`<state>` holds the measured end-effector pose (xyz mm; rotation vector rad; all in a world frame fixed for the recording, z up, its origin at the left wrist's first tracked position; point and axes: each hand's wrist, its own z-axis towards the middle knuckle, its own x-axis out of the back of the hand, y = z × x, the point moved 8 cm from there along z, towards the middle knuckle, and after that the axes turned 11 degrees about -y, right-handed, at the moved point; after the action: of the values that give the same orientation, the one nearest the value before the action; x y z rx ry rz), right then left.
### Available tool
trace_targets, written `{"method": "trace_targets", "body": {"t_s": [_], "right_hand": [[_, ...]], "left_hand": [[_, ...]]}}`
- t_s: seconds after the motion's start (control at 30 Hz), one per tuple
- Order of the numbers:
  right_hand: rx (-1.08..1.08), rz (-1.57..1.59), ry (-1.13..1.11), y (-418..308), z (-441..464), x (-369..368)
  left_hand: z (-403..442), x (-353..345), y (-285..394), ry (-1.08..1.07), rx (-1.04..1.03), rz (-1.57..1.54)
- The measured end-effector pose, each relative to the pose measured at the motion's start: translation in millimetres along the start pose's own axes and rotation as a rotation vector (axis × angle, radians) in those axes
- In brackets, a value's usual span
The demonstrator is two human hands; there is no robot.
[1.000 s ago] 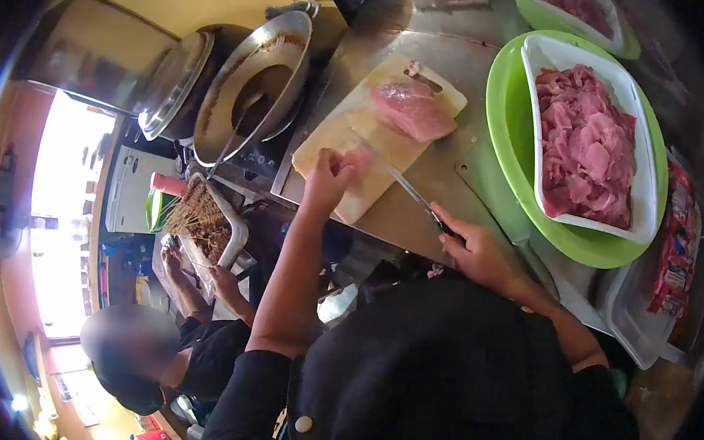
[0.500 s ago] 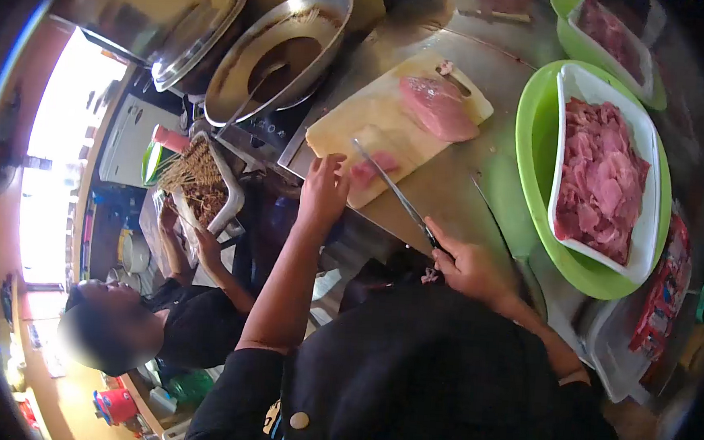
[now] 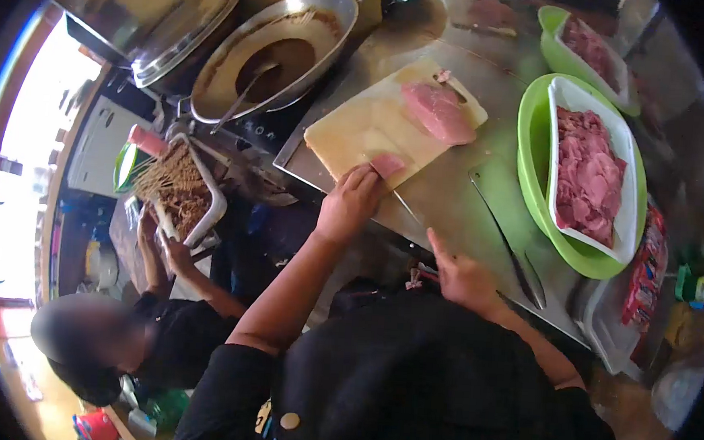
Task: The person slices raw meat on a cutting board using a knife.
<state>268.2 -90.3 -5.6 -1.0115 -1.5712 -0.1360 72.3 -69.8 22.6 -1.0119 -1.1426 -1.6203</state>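
Note:
On the pale cutting board [image 3: 345, 135], my left hand [image 3: 353, 202] presses its closed fingertips onto a small piece of raw meat [image 3: 388, 166] near the board's front edge. My right hand [image 3: 468, 279] is closed round the handle of a knife [image 3: 408, 208], index finger stretched toward the blade. The thin blade points at the board, its tip close to my left fingers; part of it is hidden. A larger chunk of raw meat [image 3: 439, 114] lies at the board's far right end.
A white tray [image 3: 553, 180] of sliced meat sits in a green basin [image 3: 529, 158] at right. A long-handled metal utensil [image 3: 506, 237] lies between. At left are a wok [image 3: 344, 18] of brown sauce and a co-worker's hands [image 3: 165, 241] at a tray of skewers [image 3: 179, 179].
My left hand has moved right and come down onto the small piece of meat. The knife blade has swung lower, toward the board's edge. The co-worker's head has dipped.

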Motion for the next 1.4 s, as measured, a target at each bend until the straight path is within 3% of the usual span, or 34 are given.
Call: {"method": "trace_targets", "body": {"t_s": [0.13,0.33,0.4,0.47,0.53,0.6,0.73,0.93,1.1,1.2,1.4], "right_hand": [[0.063,0.172,0.207,-18,32,-5],[-0.083,0.309,0.168,-28,78,8],[-0.108,0.342,0.151,-26,57,2],[0.075,0.191,0.388,-30,25,8],[0.019,0.172,0.337,-30,-4,1],[-0.282,0.298,-0.014,-25,-33,-18],[-0.228,0.251,0.054,-26,-37,-17],[-0.094,0.346,0.16,-32,-26,5],[0.079,0.341,0.328,-34,-30,9],[0.038,0.326,0.234,-29,-17,-1],[0.142,0.363,0.399,-23,-13,3]], "left_hand": [[-1,-3,-15,0.022,0.043,-0.149],[-2,4,-18,0.086,-0.021,-0.144],[2,-7,-25,-0.034,0.022,-0.139],[6,-10,-34,-0.098,0.036,-0.084],[10,-13,-39,-0.107,0.015,0.001],[17,-9,-46,-0.137,0.05,-0.058],[13,-2,-53,-0.12,0.118,-0.217],[-1,0,-54,-0.075,0.004,-0.319],[-13,-4,-53,-0.012,-0.018,-0.296],[-14,1,-48,0.01,0.039,-0.292],[-4,16,-38,0.067,0.063,-0.258]]}}
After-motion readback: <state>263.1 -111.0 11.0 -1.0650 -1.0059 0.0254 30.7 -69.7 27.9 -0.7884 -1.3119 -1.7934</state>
